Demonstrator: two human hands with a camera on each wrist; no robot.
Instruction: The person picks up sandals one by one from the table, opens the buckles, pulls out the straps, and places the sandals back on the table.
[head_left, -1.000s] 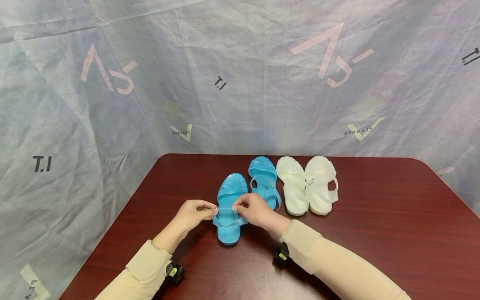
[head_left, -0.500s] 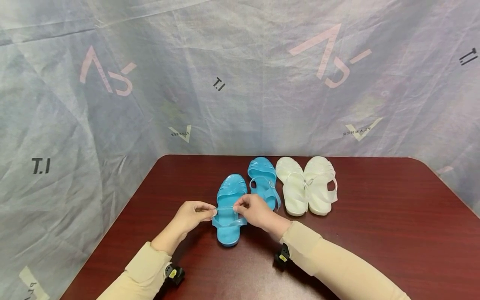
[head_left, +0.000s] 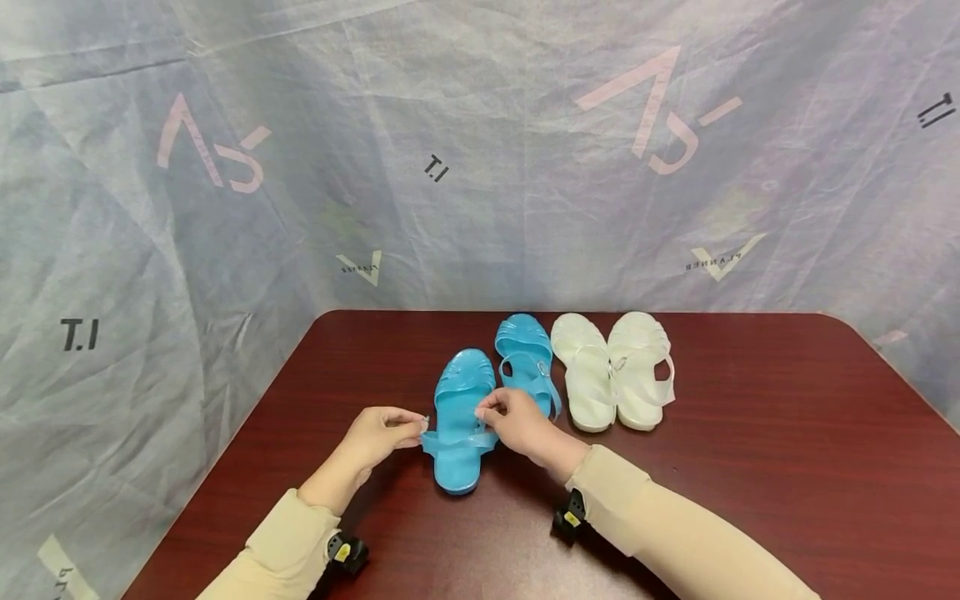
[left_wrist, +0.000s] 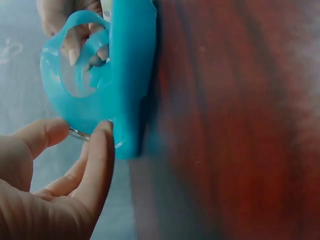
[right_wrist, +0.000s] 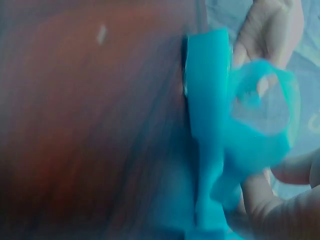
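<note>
A blue jelly sandal (head_left: pixel 459 471) lies toe-away on the table, its ankle strap (head_left: pixel 463 443) arching across the heel. At its left side my left hand (head_left: pixel 381 437) pinches a small metal buckle (left_wrist: pixel 79 134) between thumb and fingers, as the left wrist view shows. On the opposite side, my right hand (head_left: pixel 517 423) has thumb and forefinger pinched together at the sandal's strap end. The right wrist view shows the right fingers (right_wrist: pixel 260 192) close below the blue strap loop, which partly covers them.
Another blue sandal (head_left: pixel 523 333) stands just behind and right of the first. Beside it are two white sandals (head_left: pixel 588 392) (head_left: pixel 637 333). The dark red table (head_left: pixel 750 467) ends at a grey printed cloth (head_left: pixel 480 208).
The thin clear strip that stretched between my two hands over the sandal no longer spans them. My hands have moved slightly apart, left hand leftward and right hand rightward.
</note>
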